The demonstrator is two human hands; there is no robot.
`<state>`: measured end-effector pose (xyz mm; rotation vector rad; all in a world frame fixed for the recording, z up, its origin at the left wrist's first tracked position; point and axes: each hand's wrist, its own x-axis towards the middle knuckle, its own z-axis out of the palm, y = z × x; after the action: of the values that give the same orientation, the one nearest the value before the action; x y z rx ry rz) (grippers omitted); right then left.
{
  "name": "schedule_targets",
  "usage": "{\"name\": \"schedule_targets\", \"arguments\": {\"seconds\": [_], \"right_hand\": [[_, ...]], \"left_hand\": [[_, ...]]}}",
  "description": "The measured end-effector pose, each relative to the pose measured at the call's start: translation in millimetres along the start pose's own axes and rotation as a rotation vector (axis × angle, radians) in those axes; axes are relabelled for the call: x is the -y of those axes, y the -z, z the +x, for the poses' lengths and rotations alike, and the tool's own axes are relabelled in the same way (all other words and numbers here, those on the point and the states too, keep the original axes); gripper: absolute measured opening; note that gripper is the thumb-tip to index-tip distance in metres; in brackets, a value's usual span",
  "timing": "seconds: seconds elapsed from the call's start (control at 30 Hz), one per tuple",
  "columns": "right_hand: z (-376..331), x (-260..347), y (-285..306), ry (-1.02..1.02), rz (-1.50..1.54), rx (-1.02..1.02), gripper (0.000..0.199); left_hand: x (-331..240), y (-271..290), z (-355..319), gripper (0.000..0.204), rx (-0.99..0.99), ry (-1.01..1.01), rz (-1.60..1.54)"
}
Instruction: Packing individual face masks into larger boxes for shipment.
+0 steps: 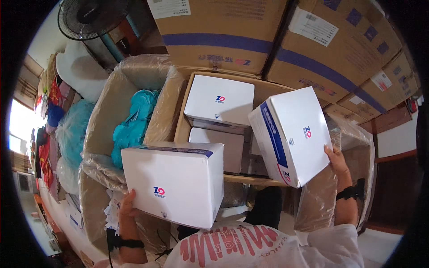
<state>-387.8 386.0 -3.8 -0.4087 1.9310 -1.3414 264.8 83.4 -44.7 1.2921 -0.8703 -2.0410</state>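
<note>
Cartons behind; hands, seemingly half-curled, hold white boxes.

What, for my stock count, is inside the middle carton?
The carton holds a white box at the back left and a lower one in front. The box in the right hand hides the carton's right end; the box in the left hand, the front left corner.

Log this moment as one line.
left grip: on left side of white box; right grip: on right side of tilted white box; open cardboard carton: holds more white boxes; teal items: in plastic-lined carton
</note>
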Motion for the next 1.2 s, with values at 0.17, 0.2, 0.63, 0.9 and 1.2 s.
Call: {"name": "schedule_targets", "arguments": {"seconds": [0.17, 0.2, 0.63, 0.9, 1.2], "right_hand": [[4, 67, -20, 0.036, -0.058, 0.157, 0.034], [10, 76, -22, 0.030, -0.174, 0.211, 0.033], [117, 122, -148, -0.045, -0.569, 0.896, 0.042], [109, 128, -158, -0.055, -0.558, 0.809, 0.038], [55, 93, -135, 0.119, -0.486, 0.670, 0.037]], "left_hand": [[43, 70, 15, 0.050, -0.050, -0.159, 0.248], [30, 49, 10, 0.052, -0.078, 0.044, -0.051], [126, 110, 0, 0.058, -0.032, -0.056, -0.430], [112, 81, 2, 0.052, 0.036, -0.175, -0.435], [107, 74, -49, 0.055, -0.181, -0.103, -0.218]]}}
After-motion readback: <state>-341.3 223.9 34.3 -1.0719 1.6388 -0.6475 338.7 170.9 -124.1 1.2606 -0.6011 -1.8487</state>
